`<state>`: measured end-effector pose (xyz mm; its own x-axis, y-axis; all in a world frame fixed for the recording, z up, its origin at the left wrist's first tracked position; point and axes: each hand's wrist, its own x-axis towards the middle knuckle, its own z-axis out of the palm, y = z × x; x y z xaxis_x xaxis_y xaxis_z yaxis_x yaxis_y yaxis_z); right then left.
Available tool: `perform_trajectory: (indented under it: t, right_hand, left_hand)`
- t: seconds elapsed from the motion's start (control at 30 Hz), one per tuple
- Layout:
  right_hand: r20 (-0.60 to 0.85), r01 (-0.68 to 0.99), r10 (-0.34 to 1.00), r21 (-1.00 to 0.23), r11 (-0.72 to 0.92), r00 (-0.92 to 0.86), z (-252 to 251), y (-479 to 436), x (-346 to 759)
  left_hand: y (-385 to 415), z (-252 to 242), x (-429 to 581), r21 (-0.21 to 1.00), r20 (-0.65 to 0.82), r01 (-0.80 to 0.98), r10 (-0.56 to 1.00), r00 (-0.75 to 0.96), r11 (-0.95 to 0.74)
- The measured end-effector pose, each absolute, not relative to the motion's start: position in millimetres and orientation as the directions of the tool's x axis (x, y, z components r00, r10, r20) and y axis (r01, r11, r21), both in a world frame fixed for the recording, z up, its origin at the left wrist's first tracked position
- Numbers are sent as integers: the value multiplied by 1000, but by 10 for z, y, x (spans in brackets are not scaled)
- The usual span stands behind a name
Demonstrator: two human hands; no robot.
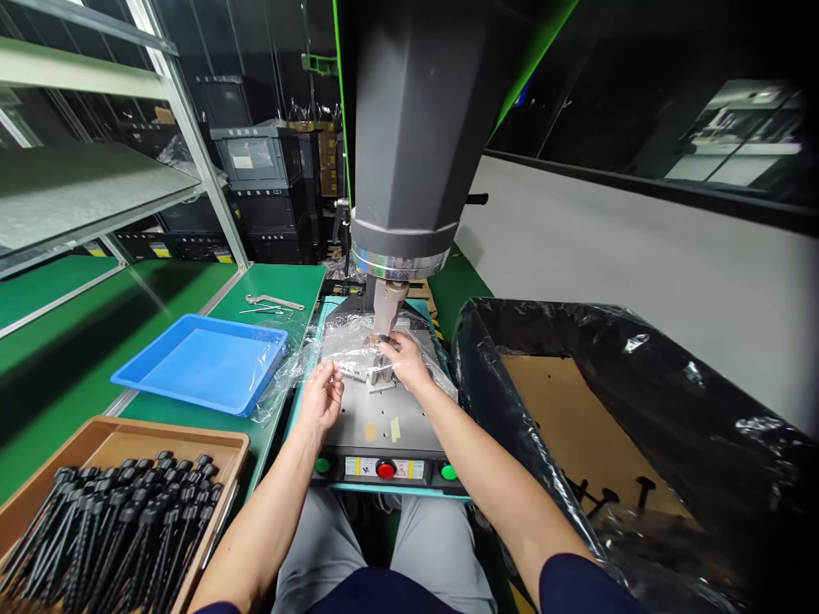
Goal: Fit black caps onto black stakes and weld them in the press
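Observation:
My right hand [408, 360] reaches to the fixture under the machine's metal horn [387, 307]. Its thumb and fingers close on a small black cap [384, 338], like the heads of the black rods in the tray. A metal holder [380, 372] stands just below, on the grey base plate [358, 426]. My left hand [322, 396] is closed with its fingers curled, at the left of the holder. Clear plastic film [291, 375] drapes around the fixture and lies by the left fingertips; whether they pinch it is unclear.
A brown tray [240, 443] of several black-capped rods [141, 512] is at front left. Behind it sits a blue tray [198, 362], with a wrench [275, 302] beyond. A black-lined bin [512, 328] stands right. Red [386, 470] and green [449, 472] buttons line the machine's front.

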<state>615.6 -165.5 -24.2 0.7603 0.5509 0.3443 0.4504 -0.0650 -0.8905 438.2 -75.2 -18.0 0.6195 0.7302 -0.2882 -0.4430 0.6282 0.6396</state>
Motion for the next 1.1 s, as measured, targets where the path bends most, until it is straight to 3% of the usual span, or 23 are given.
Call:
perform_trajectory:
  t: [0.2, 0.43, 0.57, 0.83, 1.0, 1.1]
  right_hand:
    - [466, 519, 513, -853, 45, 721, -187, -1946, 5918]
    - [247, 318, 650, -948, 9, 719, -253, -2632, 5247]
    - [300, 357, 675, -932, 57, 674, -239, -2838, 4938]
    - [355, 395, 671, -913, 100, 651, -215, -2887, 4791]
    - [363, 416, 686, -904, 97, 630, -196, -2870, 4747]
    - [383, 430, 683, -896, 111, 622, -168, -2862, 4705]
  left_hand:
    - [-707, -106, 4388, 603, -285, -495, 749, 599, 625]
    - [-847, -366, 4253, 722, -284, -403, 771, 570, 563]
    - [-903, -527, 4226, 778, -323, -340, 800, 505, 529]
    - [-1127, -613, 3967, 771, -489, -156, 731, 475, 617]
    - [-1528, -433, 3744, 932, -192, -103, 714, 673, 347]
    - [-1682, -311, 3691, 954, -142, -75, 656, 742, 291]
